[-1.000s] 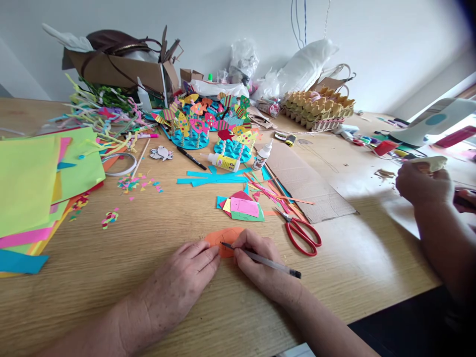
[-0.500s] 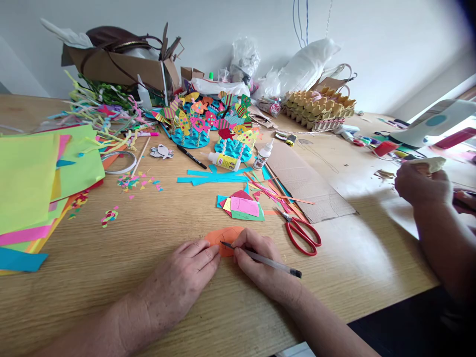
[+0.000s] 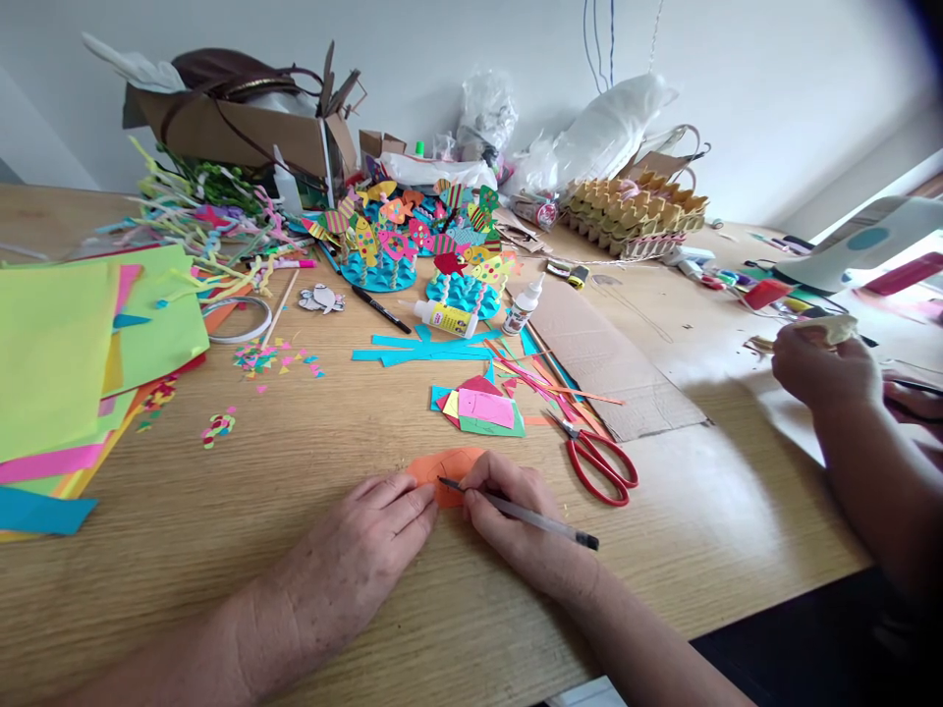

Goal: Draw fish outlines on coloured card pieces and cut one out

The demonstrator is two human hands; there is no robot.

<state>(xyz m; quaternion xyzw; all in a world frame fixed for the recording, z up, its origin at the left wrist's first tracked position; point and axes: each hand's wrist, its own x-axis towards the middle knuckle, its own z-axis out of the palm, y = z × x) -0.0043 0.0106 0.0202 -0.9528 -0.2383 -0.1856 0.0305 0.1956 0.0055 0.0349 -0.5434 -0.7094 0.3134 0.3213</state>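
Observation:
My right hand [image 3: 526,520] is closed around a pen [image 3: 541,525] with a clear barrel and a black end cap. The pen's tip touches an orange piece of paper [image 3: 451,469] that bears thin drawn lines. Lying flat, my left hand [image 3: 375,535] presses its fingertips on the paper's left edge, fingers stretched out. Just beyond the orange paper is a small stack of coloured paper pieces, with a pink piece [image 3: 486,407] on top. Red-handled scissors [image 3: 600,462] rest to the right of my right hand.
Coloured paper sheets [image 3: 51,363] cover the left side. Blue strips [image 3: 419,349], glue bottles [image 3: 449,319] and paper fish on blue bases [image 3: 379,273] stand farther back. A cardboard sheet [image 3: 611,363] lies to the right, near another person's hand [image 3: 829,368] holding a pale piece.
The other person's hand at the right has shifted slightly left, and a dark scissor handle shows more beside it. My hands and the pen look nearly unmoved.

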